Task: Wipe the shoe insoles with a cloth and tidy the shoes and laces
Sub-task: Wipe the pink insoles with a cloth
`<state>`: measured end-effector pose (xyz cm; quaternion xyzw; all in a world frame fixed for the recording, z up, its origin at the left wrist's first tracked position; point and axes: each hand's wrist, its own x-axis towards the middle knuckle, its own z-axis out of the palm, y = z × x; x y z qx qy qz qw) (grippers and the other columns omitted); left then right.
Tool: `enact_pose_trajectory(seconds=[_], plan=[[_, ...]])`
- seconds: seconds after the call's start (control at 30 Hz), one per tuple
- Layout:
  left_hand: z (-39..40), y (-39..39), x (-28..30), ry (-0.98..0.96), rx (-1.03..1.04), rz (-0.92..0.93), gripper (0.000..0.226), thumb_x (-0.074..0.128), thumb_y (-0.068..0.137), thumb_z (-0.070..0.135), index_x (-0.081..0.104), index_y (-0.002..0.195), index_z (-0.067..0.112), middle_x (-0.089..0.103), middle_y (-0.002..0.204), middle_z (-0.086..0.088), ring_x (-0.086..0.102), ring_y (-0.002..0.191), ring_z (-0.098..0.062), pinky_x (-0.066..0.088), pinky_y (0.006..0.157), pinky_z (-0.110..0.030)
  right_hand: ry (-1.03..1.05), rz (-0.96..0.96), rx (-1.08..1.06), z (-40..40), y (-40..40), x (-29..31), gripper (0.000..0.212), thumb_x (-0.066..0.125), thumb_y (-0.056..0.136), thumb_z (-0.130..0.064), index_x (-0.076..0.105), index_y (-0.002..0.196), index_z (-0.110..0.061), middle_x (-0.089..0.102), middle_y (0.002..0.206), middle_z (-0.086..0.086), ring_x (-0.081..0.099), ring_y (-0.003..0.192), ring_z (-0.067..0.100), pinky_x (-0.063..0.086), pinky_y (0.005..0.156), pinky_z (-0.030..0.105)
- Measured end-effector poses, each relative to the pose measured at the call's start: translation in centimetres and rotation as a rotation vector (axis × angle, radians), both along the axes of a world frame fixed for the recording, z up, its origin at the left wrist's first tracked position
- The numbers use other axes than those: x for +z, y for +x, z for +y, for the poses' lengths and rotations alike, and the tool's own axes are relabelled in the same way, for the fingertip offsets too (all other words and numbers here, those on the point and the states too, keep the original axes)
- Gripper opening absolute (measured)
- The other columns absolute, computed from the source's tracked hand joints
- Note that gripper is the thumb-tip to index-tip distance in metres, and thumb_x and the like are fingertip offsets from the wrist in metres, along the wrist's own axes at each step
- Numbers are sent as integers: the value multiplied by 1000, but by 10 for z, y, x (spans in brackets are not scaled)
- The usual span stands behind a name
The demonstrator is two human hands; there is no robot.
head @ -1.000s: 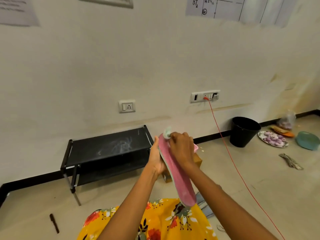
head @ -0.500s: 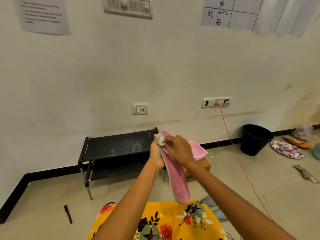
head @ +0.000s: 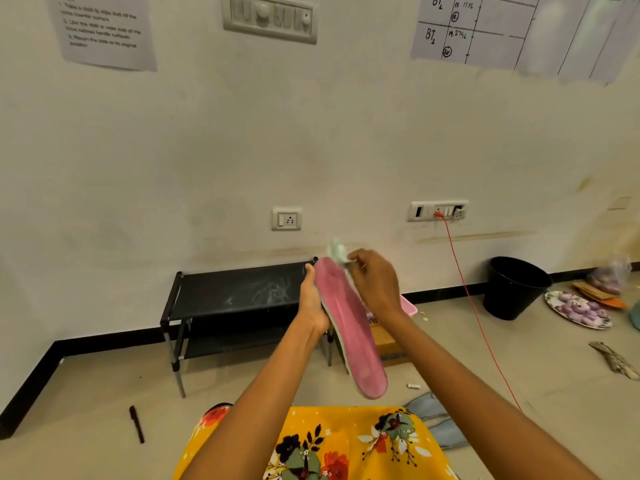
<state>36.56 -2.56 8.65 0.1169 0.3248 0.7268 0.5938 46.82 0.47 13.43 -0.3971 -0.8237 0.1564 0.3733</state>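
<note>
A long pink insole (head: 349, 327) stands nearly upright in front of me, its top end far and its lower end near my lap. My left hand (head: 311, 299) grips its left edge near the upper half. My right hand (head: 375, 282) pinches a small pale green cloth (head: 337, 251) against the insole's top end. Pale blue shoes (head: 440, 424) lie on the floor behind my right forearm, mostly hidden.
A low black rack (head: 239, 299) stands against the wall. A pink tray (head: 408, 306) sits on a cardboard box (head: 388, 344) behind my hands. A red cable (head: 478, 313) runs from the wall socket across the floor. A black bucket (head: 516, 289), a plate (head: 578, 310) and a pen (head: 136, 424) lie around.
The view has tilted up and to the left. My right hand with the cloth has slid up to the top end of the insole. The left hand keeps its hold.
</note>
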Motion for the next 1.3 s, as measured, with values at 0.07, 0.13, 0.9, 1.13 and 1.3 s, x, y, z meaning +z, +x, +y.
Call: enact_pose_trajectory(seconds=[0.07,0.13,0.9,1.13,1.3], plan=[[-1,0,7,6,1,26,67,30,92,64,64,108,8,67,99,-18,62,93,-31,45,96,-45,-17,-37,12,9,0,6,23,55,92,-14,67,112,-11,66,108,7,62,93,22,42,74,22],[0,-2,12,6,13,25,63,29,96,58,65,98,6,71,82,-16,64,82,-27,50,81,-41,-73,-103,85,2,-5,5,25,57,91,-16,67,114,-12,66,110,9,62,96,22,43,81,23],[-2,-3,8,43,68,-85,86,21,93,64,76,58,9,69,68,-14,58,82,-26,44,81,-37,-136,-21,40,-30,-14,-41,18,53,93,-17,69,96,-10,67,97,5,58,83,12,37,63,13],[-6,9,10,3,-14,-35,72,24,93,64,74,90,12,71,80,-15,61,85,-28,48,78,-39,79,-230,-57,-1,-8,-14,25,46,95,-19,66,109,-11,66,103,9,55,95,23,37,71,25],[4,15,14,-9,65,-43,56,30,95,57,63,98,12,67,87,-10,60,89,-23,45,85,-34,-28,-30,-146,-26,-33,-6,23,53,93,-25,69,104,-14,64,102,3,58,96,17,43,75,19]])
